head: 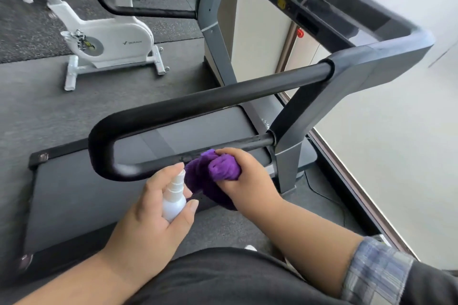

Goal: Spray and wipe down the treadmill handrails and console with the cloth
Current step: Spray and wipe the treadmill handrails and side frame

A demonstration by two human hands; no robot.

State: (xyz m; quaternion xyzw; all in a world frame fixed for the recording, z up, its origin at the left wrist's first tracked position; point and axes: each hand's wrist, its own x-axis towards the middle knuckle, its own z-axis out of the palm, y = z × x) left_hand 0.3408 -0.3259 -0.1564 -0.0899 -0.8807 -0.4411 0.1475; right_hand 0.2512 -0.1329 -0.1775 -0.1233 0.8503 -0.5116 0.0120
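The left hand (pixel 158 208) is nearest and grasps a small white spray bottle (pixel 174 197), nozzle up. Just beyond it, the right hand (pixel 244 176) is clenched around a purple cloth (pixel 210 176) and presses it against the lower bar of the black handrail (pixel 198 101). Further away stands the treadmill console (pixel 329 7).

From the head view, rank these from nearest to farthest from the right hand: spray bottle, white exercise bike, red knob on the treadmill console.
From the right hand:
1. Spray bottle, just to its left, held in the left hand.
2. Red knob, up ahead under the console.
3. White exercise bike, far left on the floor.
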